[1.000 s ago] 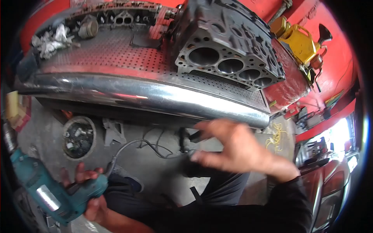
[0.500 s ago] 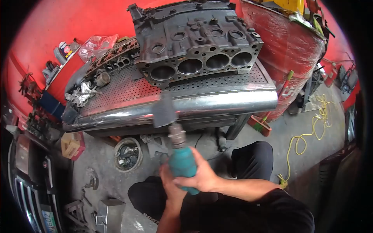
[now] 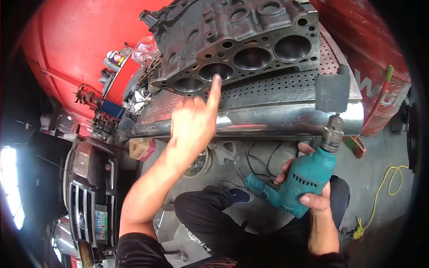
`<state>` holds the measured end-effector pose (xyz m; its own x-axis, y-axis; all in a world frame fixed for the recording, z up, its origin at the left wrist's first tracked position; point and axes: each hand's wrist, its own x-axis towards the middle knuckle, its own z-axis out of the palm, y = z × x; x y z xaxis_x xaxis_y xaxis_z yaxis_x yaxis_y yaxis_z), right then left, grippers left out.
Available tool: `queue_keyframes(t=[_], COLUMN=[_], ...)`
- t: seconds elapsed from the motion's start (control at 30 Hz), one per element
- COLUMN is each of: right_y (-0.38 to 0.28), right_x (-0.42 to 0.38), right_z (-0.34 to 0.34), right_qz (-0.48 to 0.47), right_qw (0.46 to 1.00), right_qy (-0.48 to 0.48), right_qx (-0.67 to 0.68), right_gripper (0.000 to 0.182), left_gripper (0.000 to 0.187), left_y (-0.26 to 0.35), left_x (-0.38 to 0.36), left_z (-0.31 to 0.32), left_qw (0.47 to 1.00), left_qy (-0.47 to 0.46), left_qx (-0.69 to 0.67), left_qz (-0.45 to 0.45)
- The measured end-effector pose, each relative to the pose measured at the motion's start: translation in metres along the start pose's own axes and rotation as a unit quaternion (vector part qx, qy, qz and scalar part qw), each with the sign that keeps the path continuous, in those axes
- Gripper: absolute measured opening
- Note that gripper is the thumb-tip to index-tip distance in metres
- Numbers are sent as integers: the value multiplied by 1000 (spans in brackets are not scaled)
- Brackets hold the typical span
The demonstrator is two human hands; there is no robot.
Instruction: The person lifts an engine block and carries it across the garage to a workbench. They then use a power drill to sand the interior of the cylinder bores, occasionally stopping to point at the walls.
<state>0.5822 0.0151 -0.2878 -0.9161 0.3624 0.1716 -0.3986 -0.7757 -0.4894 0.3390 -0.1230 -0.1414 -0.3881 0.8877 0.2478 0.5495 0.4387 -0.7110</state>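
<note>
My left hand (image 3: 194,118) reaches forward with its index finger stretched out and the other fingers curled, holding nothing. Its fingertip overlaps the second cylinder bore (image 3: 216,72) from the left in the engine block (image 3: 223,44). My right hand (image 3: 313,196) is wrapped round the body of a teal electric drill (image 3: 310,178) at the lower right. The drill points up, and a dark grey sheet-like attachment (image 3: 332,93) is fixed in its metal chuck (image 3: 332,134). That attachment overlaps the bench's front edge in this view.
The block lies on a perforated metal bench (image 3: 268,91) with a rounded front edge. A broom (image 3: 377,102) and a wrapped red drum (image 3: 393,107) stand at the right. A yellow cord (image 3: 380,203) runs over the floor. At left is a vehicle front (image 3: 89,187).
My left hand has come off the drill and moved up to the bores, index finger extended. My right hand has carried the drill to the right, and the view has shifted closer to the block.
</note>
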Motion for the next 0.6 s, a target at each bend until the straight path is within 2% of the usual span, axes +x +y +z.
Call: queue_keyframes(t=[0.13, 0.27, 0.43, 0.6], right_y=[-7, -9, -10, -3], right_x=[-4, -5, -4, -1], right_z=[-7, -13, -11, -11], right_qz=[23, 32, 66, 63], right_qw=[999, 998, 997, 997], right_qy=[33, 45, 45, 36], right_qx=[2, -3, 9, 11], right_gripper=[107, 109, 111, 112], left_gripper=[71, 71, 73, 73], left_y=[-6, 1, -6, -11], left_x=[32, 12, 16, 28], left_z=[7, -9, -17, -30], left_qw=[993, 990, 981, 967], left_qy=[-51, -106, -124, -134], left_qx=[98, 82, 152, 215], left_qz=[-28, -37, 1, 26])
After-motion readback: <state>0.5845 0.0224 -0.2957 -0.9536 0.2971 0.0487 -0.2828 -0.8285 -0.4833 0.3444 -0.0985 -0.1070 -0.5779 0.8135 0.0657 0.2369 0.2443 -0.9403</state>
